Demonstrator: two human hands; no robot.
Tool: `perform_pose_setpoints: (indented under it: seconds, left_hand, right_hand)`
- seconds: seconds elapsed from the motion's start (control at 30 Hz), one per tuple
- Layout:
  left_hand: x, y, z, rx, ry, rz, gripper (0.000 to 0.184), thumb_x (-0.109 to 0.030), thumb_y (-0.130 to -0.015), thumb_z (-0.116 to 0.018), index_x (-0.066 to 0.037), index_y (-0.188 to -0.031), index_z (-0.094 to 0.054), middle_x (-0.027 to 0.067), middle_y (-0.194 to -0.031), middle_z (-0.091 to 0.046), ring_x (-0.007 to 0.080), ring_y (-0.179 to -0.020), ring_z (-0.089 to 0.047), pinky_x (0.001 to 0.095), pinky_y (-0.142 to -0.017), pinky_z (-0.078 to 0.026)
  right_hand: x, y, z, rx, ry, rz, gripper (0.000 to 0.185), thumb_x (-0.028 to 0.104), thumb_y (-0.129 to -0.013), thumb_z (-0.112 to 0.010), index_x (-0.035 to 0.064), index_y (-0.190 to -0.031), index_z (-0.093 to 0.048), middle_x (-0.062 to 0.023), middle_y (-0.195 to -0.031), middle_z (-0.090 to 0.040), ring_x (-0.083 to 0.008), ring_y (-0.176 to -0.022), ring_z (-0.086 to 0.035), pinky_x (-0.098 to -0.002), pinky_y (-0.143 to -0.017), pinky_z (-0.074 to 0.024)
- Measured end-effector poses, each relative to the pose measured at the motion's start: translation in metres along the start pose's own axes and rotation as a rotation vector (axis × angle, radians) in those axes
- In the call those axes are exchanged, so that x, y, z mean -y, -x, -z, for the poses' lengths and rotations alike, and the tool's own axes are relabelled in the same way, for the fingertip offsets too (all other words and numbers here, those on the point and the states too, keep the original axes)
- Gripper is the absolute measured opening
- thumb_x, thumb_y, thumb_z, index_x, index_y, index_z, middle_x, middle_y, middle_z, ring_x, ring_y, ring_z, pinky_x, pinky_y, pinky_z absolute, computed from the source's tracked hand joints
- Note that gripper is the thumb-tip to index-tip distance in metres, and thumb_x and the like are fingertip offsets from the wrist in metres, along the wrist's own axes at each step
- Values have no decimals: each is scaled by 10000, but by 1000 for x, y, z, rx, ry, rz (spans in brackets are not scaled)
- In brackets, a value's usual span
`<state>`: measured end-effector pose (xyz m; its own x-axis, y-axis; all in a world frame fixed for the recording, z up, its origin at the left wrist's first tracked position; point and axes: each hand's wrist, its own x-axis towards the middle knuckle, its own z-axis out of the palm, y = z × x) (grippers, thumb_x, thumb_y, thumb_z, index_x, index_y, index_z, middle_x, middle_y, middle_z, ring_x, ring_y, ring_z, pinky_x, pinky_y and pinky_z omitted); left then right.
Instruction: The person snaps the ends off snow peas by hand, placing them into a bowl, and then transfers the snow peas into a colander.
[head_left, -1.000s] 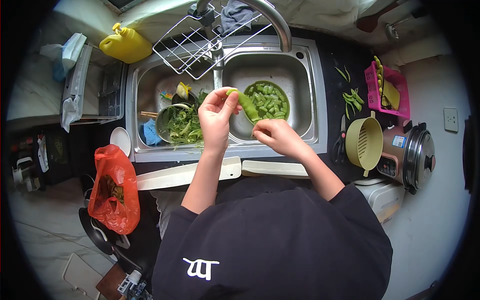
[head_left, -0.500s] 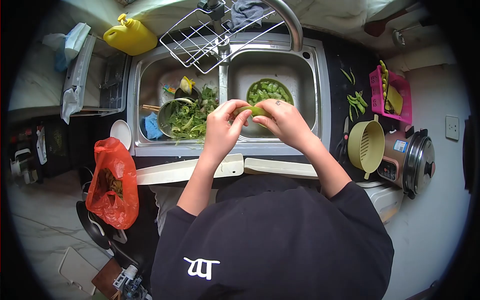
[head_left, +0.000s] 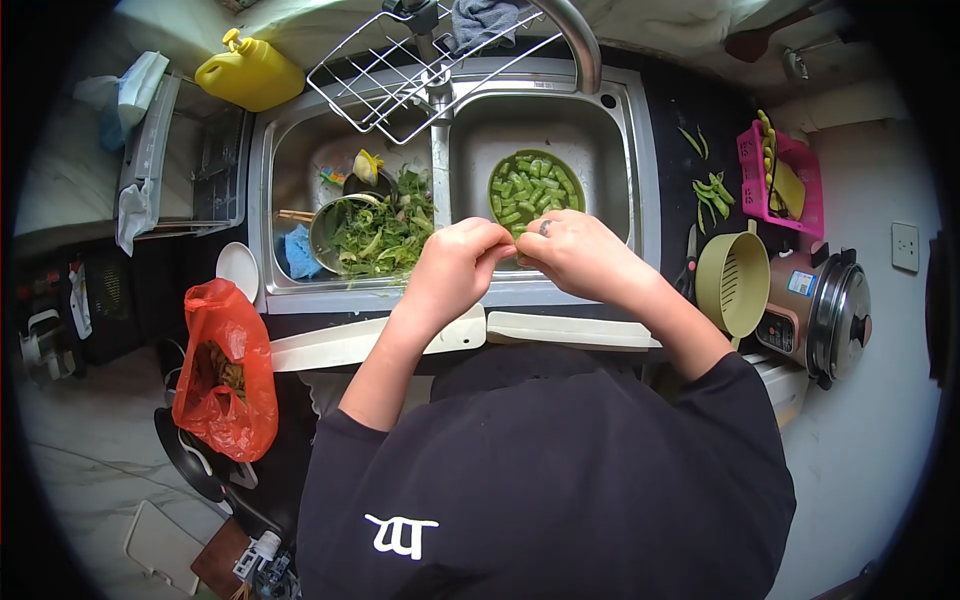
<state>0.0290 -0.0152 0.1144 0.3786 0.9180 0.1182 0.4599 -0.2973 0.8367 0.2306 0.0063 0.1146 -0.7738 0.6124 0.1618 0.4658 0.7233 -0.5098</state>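
Over the near edge of the right sink basin, my left hand (head_left: 458, 268) and my right hand (head_left: 585, 252) meet with fingertips pinched together. Between them is a green bean (head_left: 518, 229), mostly covered by the fingers. Just beyond the hands, a round green bowl (head_left: 581, 190) sits in the basin and holds many short pieces of green bean (head_left: 530, 185). A ring shows on my right hand.
Leafy greens (head_left: 385, 240) fill a pot in the left basin. A wire rack (head_left: 385, 75) and faucet (head_left: 590, 65) overhang the sink. Whole beans (head_left: 712, 195), a colander (head_left: 735, 285) and a pink basket (head_left: 785, 180) stand right; a red bag (head_left: 230, 400) is left.
Both hands have come closer together and lower toward me, and the bean that lay plainly across the fingers is now mostly hidden. More of the bowl shows.
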Motion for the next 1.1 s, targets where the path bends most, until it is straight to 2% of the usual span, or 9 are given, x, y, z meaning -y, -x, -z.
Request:
perform_pose_setpoints:
  seconds: [0.07, 0.13, 0.2, 0.37, 0.43, 0.67, 0.73, 0.9, 1.1]
  left_hand:
    - [1, -2, 1, 15, 28, 5, 64, -59, -816, -655, 0, -822, -631, 142, -766, -616, 299, -685, -604, 365, -629, -486]
    - [-1, -3, 3, 53, 90, 70, 94, -58, -834, -668, 19, -875, -635, 100, -792, -637, 166, -660, -589, 278, -599, -469]
    - [-3, -5, 1, 17, 153, 99, 110, -76, -842, -673, 18, -885, -634, 80, -792, -637, 146, -668, -587, 265, -603, -465]
    - [9, -9, -11, -16, 473, 281, 136, -112, -852, -684, -2, -914, -633, 24, -778, -621, 86, -678, -564, 223, -604, -442]
    - [14, -13, -12, 38, 748, 511, 136, -117, -853, -684, -19, -928, -625, 7, -755, -598, 59, -663, -534, 202, -583, -412]
    - [38, -22, -27, -58, 1143, 623, 113, -116, -863, -658, -20, -911, -622, -21, -696, -531, 62, -589, -434, 225, -558, -368]
    - [46, -23, -32, -83, 1165, 661, 106, -116, -870, -650, -20, -906, -620, -23, -693, -521, 60, -585, -420, 223, -555, -361]
    - [52, -24, -43, -99, 1247, 740, 94, -115, -894, -623, -21, -891, -620, -35, -674, -484, 51, -576, -392, 214, -544, -347]
    - [53, -22, -44, 14, 1441, 674, 98, -133, -904, -623, -42, -871, -609, -36, -682, -490, 48, -566, -404, 224, -527, -342]
  right_hand:
    - [2, 0, 9, -7, -25, -26, 153, 163, -820, -669, 38, -831, -581, -103, -740, -592, -289, -728, -601, -404, -647, -480]
    - [4, 0, 15, -15, -51, -54, 151, 164, -816, -677, 40, -852, -596, -104, -747, -600, -287, -729, -602, -402, -650, -480]
    - [3, 1, 17, -106, -204, -173, 152, 190, -841, -649, 45, -874, -619, -107, -829, -647, -297, -792, -624, -395, -714, -497]
    - [-10, 7, 6, -128, -290, -299, 145, 170, -825, -662, 49, -889, -614, -104, -807, -639, -299, -779, -622, -411, -712, -492]
    - [-23, 10, -9, -156, -176, -268, 137, 150, -789, -679, 46, -846, -608, -109, -779, -633, -303, -776, -623, -415, -707, -493]
    - [-103, 27, -89, 3, 153, -509, 267, 188, -744, -735, 48, -939, -616, -127, -802, -643, -318, -803, -630, -418, -723, -502]
    - [-99, 22, -83, -20, 142, -509, 354, 240, -744, -751, 46, -1013, -628, -125, -813, -646, -315, -795, -628, -416, -720, -497]
    - [-46, 4, -25, -336, -495, -383, 285, 119, -771, -739, 32, -1028, -654, -95, -810, -629, -236, -742, -616, -316, -703, -490]
    - [-40, -6, -21, -444, -435, -209, 94, 8, -768, -703, 17, -850, -659, -83, -805, -646, -210, -757, -635, -319, -684, -498]
